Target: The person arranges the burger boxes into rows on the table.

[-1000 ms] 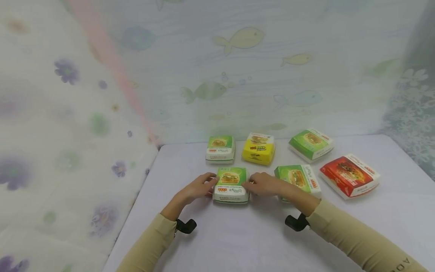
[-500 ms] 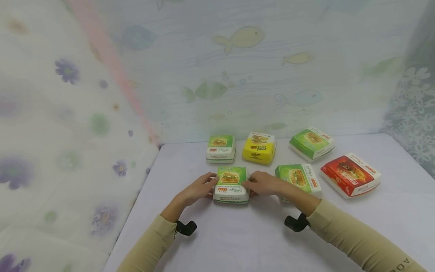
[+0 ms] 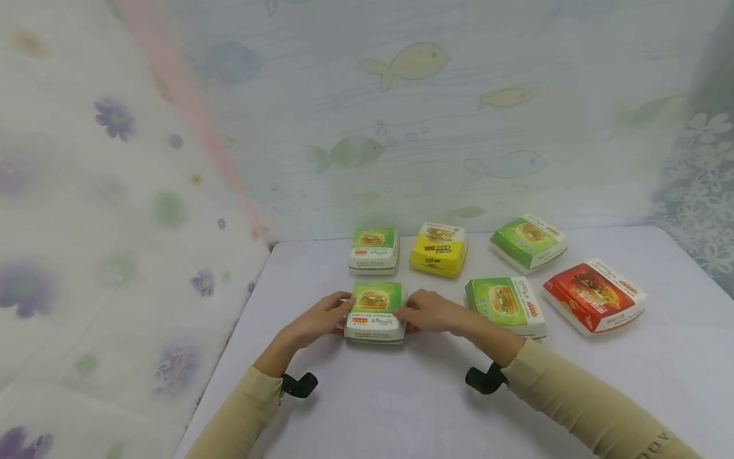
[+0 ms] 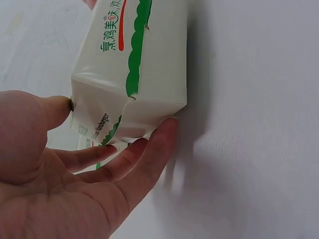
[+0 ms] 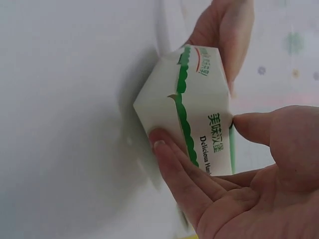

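Between both hands is a green and white burger box (image 3: 375, 311), its burger picture facing up. The left hand (image 3: 318, 320) holds its left side; in the left wrist view the thumb presses the top edge of the box (image 4: 104, 55) and the fingers lie against its side and underneath. From the other side the right hand (image 3: 431, 311) grips it, thumb at the top edge and fingertips low on the printed side of the box (image 5: 199, 109). The bottom of the box is close over the white table (image 3: 367, 408).
Behind the held box stand another green box (image 3: 374, 250) and a yellow box (image 3: 438, 250). To the right are a tilted green box (image 3: 529, 242), a nearer green box (image 3: 506, 305) beside the right forearm, and a red box (image 3: 594, 296). A patterned curtain (image 3: 413, 115) hangs behind the table.
In the last half second both hands have moved a little to the left, carrying the burger box with them. The other boxes stay in place.
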Tool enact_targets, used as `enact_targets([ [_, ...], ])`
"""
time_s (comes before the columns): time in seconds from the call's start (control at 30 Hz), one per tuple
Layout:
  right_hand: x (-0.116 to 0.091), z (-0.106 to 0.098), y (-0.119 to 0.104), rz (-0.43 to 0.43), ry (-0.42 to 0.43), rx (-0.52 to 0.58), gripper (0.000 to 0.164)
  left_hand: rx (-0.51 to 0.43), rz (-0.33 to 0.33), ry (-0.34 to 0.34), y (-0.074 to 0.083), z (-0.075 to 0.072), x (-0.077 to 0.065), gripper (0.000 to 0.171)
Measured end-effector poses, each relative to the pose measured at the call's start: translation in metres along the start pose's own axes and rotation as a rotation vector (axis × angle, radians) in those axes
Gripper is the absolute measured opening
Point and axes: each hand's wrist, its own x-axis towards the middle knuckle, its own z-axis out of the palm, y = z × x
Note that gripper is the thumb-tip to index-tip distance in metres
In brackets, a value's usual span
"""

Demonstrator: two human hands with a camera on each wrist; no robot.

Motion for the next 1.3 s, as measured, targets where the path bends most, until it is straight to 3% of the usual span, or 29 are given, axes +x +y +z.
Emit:
enact_targets([
  [0.5,0.018,0.02,-0.011,-0.011,-0.003,0.0,0.035,-0.003,-0.018,0.023,-0.017,-0.022,-0.012,0.062],
  [1.3,0.016,0.024,-0.017,0.025,-0.001,-0.034,0.034,0.024,-0.03,0.037,-0.022,-0.025,-0.014,0.066],
])
